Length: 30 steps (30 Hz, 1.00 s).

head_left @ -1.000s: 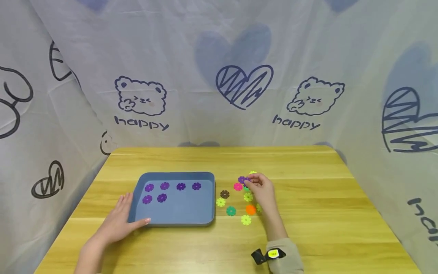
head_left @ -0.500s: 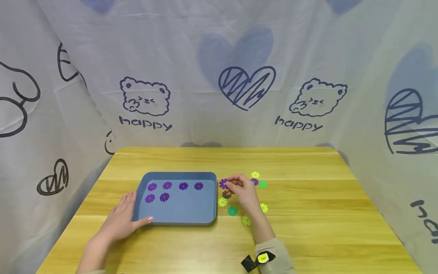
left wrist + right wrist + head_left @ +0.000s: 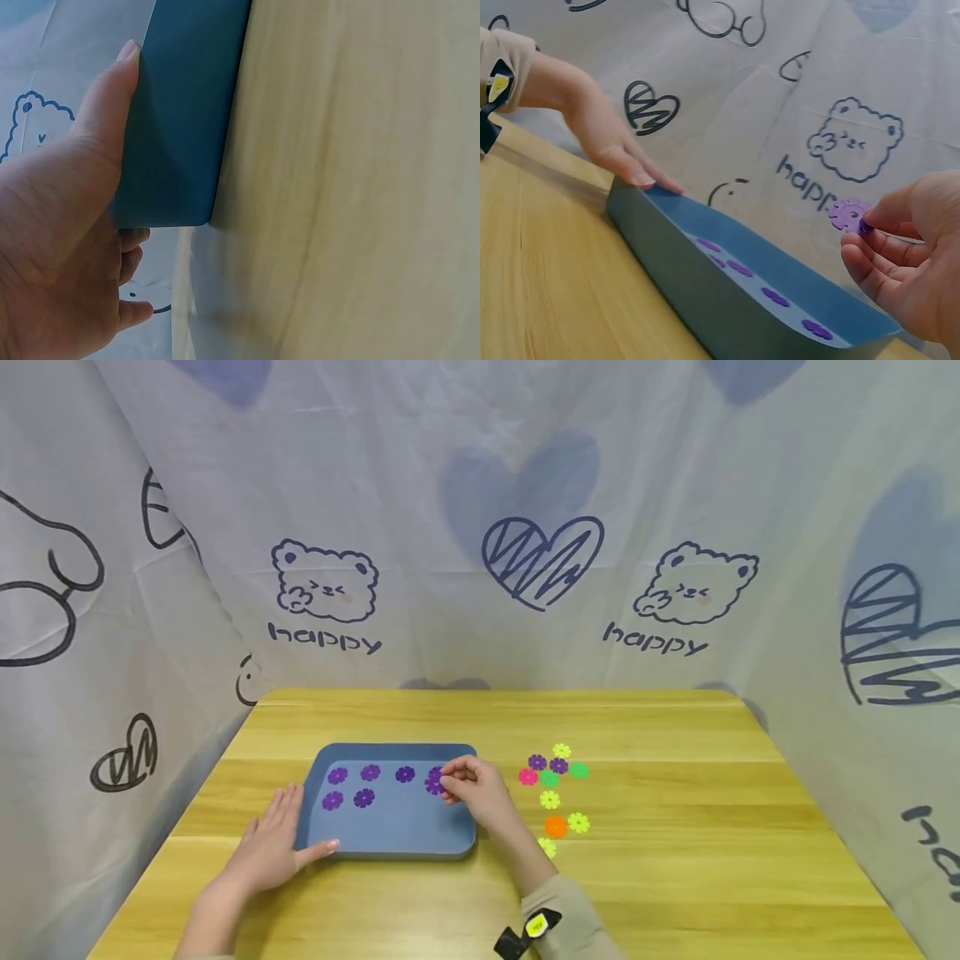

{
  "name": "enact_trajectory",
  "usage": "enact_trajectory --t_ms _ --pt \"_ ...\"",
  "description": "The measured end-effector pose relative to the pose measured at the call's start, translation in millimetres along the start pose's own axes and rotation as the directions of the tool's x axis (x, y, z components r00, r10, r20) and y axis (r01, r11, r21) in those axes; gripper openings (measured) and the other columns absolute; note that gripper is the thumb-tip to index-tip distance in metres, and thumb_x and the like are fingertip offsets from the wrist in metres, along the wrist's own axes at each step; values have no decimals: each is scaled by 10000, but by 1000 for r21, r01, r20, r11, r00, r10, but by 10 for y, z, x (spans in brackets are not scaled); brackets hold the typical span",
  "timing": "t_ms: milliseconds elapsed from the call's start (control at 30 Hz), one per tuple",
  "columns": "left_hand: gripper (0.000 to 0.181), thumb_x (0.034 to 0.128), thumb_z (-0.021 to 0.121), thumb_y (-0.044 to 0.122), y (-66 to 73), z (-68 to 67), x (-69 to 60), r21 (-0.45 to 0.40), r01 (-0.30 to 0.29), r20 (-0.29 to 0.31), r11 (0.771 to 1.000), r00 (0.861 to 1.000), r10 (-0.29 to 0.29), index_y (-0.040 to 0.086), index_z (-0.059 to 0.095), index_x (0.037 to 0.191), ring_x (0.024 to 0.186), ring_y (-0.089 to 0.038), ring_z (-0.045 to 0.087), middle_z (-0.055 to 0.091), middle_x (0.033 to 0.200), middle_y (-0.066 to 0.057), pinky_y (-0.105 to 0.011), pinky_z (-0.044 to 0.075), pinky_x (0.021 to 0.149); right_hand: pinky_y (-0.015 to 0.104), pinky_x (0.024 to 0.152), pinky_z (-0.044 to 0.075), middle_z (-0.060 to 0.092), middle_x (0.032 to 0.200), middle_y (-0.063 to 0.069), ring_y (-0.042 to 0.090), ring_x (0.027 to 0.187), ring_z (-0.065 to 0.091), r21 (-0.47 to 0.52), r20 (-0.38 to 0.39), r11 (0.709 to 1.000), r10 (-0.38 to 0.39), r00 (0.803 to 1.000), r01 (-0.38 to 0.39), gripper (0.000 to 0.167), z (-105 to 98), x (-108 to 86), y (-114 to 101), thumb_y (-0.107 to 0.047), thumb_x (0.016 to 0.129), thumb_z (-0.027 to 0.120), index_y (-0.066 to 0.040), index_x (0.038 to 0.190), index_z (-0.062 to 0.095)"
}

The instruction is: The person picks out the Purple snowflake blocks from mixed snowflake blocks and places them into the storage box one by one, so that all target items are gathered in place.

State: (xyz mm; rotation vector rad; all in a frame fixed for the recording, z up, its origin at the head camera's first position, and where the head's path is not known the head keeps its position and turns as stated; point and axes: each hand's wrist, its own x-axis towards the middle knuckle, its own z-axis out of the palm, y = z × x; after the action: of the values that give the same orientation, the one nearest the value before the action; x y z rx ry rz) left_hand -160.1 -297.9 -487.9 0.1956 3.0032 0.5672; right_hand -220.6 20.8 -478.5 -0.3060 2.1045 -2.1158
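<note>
My right hand [image 3: 480,795] pinches a purple snowflake disc [image 3: 432,781] between thumb and fingertips, above the right part of a blue-grey tray [image 3: 405,833]. In the right wrist view the held disc [image 3: 846,214] is up off the tray floor. Several purple discs [image 3: 364,797] lie flat in the tray toward its far left; the held disc covers part of that row. My left hand [image 3: 262,852] rests at the tray's near left corner, fingers straight along the left side. Its thumb [image 3: 112,94] lies against the near wall, as the left wrist view shows.
Right of the tray, loose discs lie on the wooden table [image 3: 697,827]: purple [image 3: 558,766], pink [image 3: 528,776], green [image 3: 578,770], orange [image 3: 555,827] and several yellow-green ones [image 3: 550,799]. My right forearm hides some table beside the tray. A printed curtain [image 3: 420,577] stands behind the table.
My right hand has carried the purple disc leftward from the loose discs to over the tray. The left hand has stayed at the tray corner. The view has shifted slightly.
</note>
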Motion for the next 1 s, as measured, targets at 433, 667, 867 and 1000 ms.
enact_trajectory --t_ms 433,667,867,1000 --pt "1154 832 586 687 4 32 -12 -10 10 14 1000 1000 -10 -64 66 1537 1465 -510 80 110 1585 -323 -774 69 1082 368 690 618 672 790 104 92 618 632 -26 14 994 107 994 -107 108 361 294 95 2 889 647 63 976 664" --pt "1145 846 591 663 -14 22 -25 -26 8 13 1000 1000 -8 -66 40 1536 1465 -513 58 102 1580 -333 -783 62 1070 270 591 595 687 761 99 86 567 605 -209 27 962 184 982 -175 51 530 393 131 -11 900 644 19 922 679" --pt "1152 839 602 662 -21 43 -27 -37 13 7 999 1000 -12 -51 32 1542 1469 -508 55 100 1585 -325 -783 58 1071 252 543 571 674 731 99 98 542 585 -301 13 936 195 981 -182 44 623 435 157 15 894 639 28 891 682" --pt "1157 835 603 667 -11 48 -21 -47 10 3 999 1000 -10 -42 27 1545 1474 -500 45 99 1589 -319 -783 51 1072 231 511 548 671 709 104 108 527 582 -359 -18 917 182 983 -176 50 638 448 187 18 891 641 25 863 682"
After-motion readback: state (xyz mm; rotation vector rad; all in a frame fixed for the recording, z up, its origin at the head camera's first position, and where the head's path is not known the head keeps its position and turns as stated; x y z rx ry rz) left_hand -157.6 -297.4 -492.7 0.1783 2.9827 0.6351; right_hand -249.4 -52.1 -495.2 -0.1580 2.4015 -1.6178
